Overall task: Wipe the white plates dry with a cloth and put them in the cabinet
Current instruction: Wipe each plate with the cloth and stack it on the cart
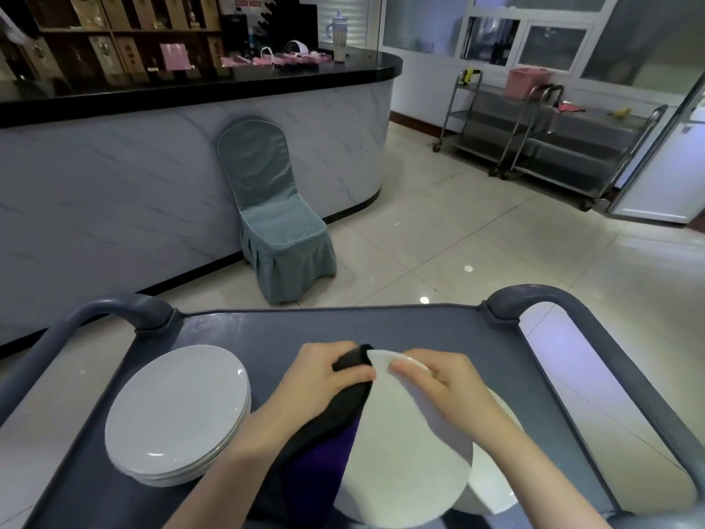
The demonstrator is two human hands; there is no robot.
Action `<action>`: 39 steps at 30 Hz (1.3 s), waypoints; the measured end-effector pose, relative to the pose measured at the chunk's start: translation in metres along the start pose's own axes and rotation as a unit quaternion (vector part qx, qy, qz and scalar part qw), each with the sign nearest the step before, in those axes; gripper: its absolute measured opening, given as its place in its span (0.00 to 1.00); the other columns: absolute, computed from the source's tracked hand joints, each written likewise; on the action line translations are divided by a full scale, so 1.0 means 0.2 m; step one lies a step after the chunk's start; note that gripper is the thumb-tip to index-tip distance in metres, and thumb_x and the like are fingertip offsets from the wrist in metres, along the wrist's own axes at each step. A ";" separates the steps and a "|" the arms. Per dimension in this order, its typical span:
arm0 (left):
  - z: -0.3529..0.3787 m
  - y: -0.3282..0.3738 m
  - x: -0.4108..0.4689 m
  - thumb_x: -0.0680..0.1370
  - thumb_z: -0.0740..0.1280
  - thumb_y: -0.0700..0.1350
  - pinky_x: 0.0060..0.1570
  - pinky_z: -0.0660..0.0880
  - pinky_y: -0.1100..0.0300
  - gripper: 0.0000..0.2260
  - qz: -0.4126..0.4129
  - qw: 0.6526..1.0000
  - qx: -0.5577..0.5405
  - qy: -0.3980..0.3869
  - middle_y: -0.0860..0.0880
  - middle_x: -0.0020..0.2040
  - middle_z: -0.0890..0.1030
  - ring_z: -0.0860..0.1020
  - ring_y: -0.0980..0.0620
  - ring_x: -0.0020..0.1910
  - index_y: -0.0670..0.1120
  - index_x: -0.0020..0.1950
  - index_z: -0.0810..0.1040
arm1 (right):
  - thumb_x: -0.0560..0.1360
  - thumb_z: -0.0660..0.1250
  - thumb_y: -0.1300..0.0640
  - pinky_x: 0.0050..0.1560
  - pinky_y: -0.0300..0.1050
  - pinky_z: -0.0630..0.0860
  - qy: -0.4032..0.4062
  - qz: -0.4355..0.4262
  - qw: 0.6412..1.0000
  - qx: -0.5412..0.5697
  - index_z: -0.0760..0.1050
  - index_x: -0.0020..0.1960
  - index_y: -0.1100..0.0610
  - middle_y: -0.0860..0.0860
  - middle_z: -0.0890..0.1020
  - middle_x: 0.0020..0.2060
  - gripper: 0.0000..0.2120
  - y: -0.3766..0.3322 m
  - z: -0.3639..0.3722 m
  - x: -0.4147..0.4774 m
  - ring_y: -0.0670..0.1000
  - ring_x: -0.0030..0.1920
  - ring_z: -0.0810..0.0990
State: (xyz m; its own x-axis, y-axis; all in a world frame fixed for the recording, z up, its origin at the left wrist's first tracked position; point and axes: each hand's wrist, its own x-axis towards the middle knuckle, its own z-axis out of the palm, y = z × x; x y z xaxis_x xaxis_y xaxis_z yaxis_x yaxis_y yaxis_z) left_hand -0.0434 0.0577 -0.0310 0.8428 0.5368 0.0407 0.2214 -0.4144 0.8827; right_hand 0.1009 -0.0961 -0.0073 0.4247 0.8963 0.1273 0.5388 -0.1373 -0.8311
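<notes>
Drying looks to be under way on one white plate [412, 444], held tilted above the grey cart [343, 322] with its near edge low. The right hand [438, 376] pinches the far rim, thumb on the face, seemingly to steady the plate. The left hand [324, 376] grips a dark cloth [335, 421] bunched against that same edge, with the rest trailing down toward the person, so the rim seems to be the part getting wiped. Left of them on the cart a stack of white plates [175, 418] lies flat; whether wiped or waiting I cannot tell. Under the held plate, to the right, a lower plate [492, 482] shows, partly hidden. No cabinet is in sight. Far right, steel trolleys [553, 147] stand by the wall, with a pink tub [528, 82] on one, its contents hidden.
</notes>
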 end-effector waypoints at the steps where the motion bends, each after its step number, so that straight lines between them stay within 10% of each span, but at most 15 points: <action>1: 0.01 -0.03 -0.03 0.74 0.72 0.52 0.43 0.75 0.56 0.08 -0.025 0.998 -0.040 0.052 0.50 0.38 0.83 0.79 0.57 0.38 0.47 0.43 0.82 | 0.80 0.66 0.49 0.36 0.30 0.67 0.033 0.015 0.999 0.031 0.77 0.34 0.46 0.40 0.77 0.30 0.15 0.01 -0.02 0.00 0.38 0.33 0.72; 6: 0.06 -0.09 -0.11 0.77 0.69 0.50 0.43 0.77 0.57 0.08 -0.134 0.958 -0.126 0.220 0.50 0.38 0.84 0.80 0.51 0.39 0.47 0.41 0.81 | 0.81 0.65 0.54 0.37 0.32 0.71 0.171 0.104 0.969 0.142 0.79 0.37 0.55 0.50 0.80 0.34 0.15 0.06 0.00 -0.03 0.42 0.34 0.75; 11: -0.04 -0.07 -0.04 0.75 0.72 0.50 0.38 0.71 0.72 0.05 -0.050 0.994 -0.025 0.098 0.56 0.38 0.84 0.79 0.62 0.37 0.51 0.41 0.82 | 0.80 0.66 0.54 0.34 0.32 0.67 0.063 0.072 0.992 0.088 0.75 0.34 0.55 0.43 0.74 0.30 0.16 0.03 0.00 0.00 0.43 0.33 0.70; 16: -0.02 -0.06 -0.02 0.74 0.73 0.52 0.38 0.71 0.66 0.08 -0.020 1.000 0.023 0.005 0.51 0.36 0.82 0.77 0.59 0.35 0.49 0.40 0.81 | 0.81 0.66 0.53 0.38 0.32 0.68 -0.023 0.014 1.000 -0.013 0.77 0.33 0.41 0.38 0.78 0.30 0.18 -0.02 0.05 0.03 0.39 0.33 0.74; 24: 0.14 -0.11 -0.10 0.78 0.69 0.52 0.42 0.74 0.54 0.16 -0.229 0.867 -0.310 0.315 0.42 0.40 0.83 0.76 0.51 0.38 0.38 0.44 0.80 | 0.80 0.64 0.53 0.35 0.44 0.62 0.343 0.165 0.886 0.263 0.62 0.32 0.55 0.49 0.64 0.30 0.21 0.00 0.23 -0.03 0.50 0.33 0.62; 31: -0.03 -0.11 -0.07 0.76 0.70 0.51 0.40 0.75 0.56 0.09 -0.137 0.944 -0.138 0.266 0.49 0.36 0.83 0.79 0.51 0.37 0.50 0.38 0.80 | 0.79 0.68 0.55 0.46 0.39 0.76 0.118 0.105 0.974 0.159 0.79 0.53 0.48 0.47 0.84 0.44 0.04 0.04 0.03 -0.02 0.44 0.42 0.82; 39: -0.03 -0.01 0.00 0.74 0.74 0.48 0.32 0.68 0.68 0.11 -0.021 0.997 -0.003 0.076 0.58 0.28 0.77 0.72 0.63 0.29 0.55 0.33 0.77 | 0.81 0.65 0.49 0.37 0.32 0.66 0.001 -0.002 0.999 -0.044 0.75 0.36 0.42 0.37 0.76 0.30 0.14 0.00 0.02 0.06 0.39 0.33 0.72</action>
State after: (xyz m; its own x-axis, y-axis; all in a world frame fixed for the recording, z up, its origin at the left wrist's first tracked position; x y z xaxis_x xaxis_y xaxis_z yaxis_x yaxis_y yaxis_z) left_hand -0.0456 0.0629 -0.0300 0.7484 0.6591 0.0740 0.2519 -0.3857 0.8876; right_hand 0.1036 -0.0845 -0.0084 0.4237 0.8962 0.1317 0.6023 -0.1701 -0.7799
